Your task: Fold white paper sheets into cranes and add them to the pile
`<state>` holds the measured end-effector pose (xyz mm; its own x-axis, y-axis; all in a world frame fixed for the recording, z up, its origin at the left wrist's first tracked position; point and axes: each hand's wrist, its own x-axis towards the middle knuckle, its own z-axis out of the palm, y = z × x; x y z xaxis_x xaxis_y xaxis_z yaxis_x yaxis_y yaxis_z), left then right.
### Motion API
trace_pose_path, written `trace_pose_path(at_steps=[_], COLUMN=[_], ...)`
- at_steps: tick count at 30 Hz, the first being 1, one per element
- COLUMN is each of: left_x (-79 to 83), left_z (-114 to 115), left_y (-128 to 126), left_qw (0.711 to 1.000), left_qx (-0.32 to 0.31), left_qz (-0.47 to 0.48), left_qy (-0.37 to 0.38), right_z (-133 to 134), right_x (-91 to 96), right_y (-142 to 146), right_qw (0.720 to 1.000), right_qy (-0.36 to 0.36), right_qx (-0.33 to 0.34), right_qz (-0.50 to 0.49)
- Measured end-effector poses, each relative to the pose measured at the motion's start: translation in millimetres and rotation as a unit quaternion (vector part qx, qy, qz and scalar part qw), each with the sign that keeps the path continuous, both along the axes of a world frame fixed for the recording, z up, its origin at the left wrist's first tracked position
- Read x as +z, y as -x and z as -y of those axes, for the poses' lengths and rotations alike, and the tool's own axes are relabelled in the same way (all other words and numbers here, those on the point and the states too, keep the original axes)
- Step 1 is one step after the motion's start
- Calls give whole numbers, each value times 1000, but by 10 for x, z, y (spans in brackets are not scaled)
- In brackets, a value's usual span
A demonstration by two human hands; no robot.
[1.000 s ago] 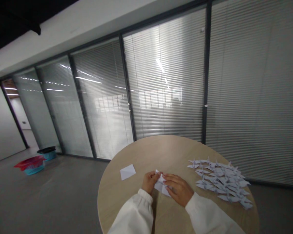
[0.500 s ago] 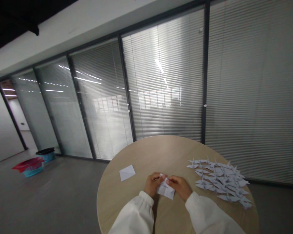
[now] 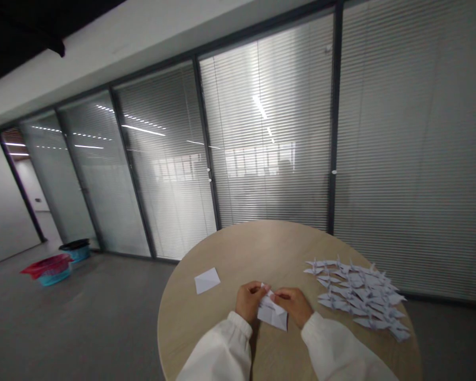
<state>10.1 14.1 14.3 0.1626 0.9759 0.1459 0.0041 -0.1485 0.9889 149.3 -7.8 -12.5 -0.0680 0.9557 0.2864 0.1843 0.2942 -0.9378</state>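
A partly folded sheet of white paper (image 3: 273, 316) is between my two hands, just above or on the round wooden table (image 3: 262, 243). My left hand (image 3: 249, 299) pinches its upper left corner between thumb and fingers. On the other side my right hand (image 3: 293, 305) grips the upper right part, its thumb pressed onto the paper. A flap lies across the sheet below my thumbs, with a crease showing in the lower layer. The fingers partly hide the top edge.
A square of white paper (image 3: 207, 280) with a diagonal crease lies at the table's left. Many folded paper cranes (image 3: 357, 293) crowd the right side. On the floor at left stand a red-lined blue bin (image 3: 53, 272) and a black-lined one (image 3: 77, 251). Glass partitions with blinds (image 3: 269, 132) rise behind.
The folded paper has opened out: its lower part now spreads wider and lower, with a separate flap above it. Both hands have hardly moved.
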Motion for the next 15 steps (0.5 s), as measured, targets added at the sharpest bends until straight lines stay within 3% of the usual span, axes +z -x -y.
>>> trace_pose_path(at_steps=[15], left_x=[-85], left_z=[-53], left_y=[43], left_qw=[999], left_qx=[-23], left_qz=[-21], left_qy=[-36], right_z=[32], right_x=[54], right_y=[-3], right_qw=[1000], right_qy=[10], right_qx=[2], right_qz=[-1])
